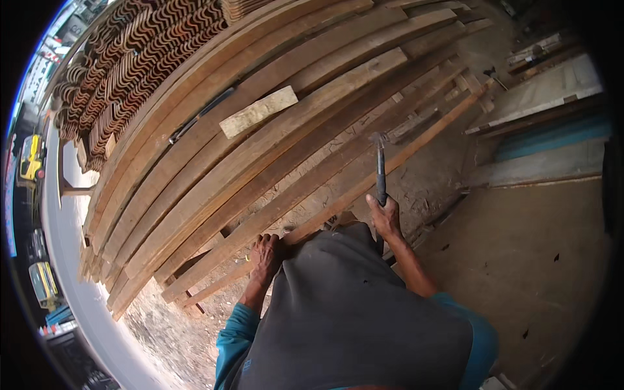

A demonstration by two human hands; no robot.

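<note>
From afar, I see the left hand (264, 258) at the near end of the narrow plank (416, 148) (its grip I can't tell); right of the plank, the right hand (385, 216) clasps a hammer (381, 172). Beyond the plank, timbers (338, 92) lie in rows; work seems underway, remainder unclear.

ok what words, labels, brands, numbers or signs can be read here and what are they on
White panel, upper left edge: dark lettering, which I won't copy out.
Dark grey shirt: small blue mark low on its left, too small to read.
Yellow vehicle: any lettering too small to read.
Wooden beams and tool: none visible.
</note>
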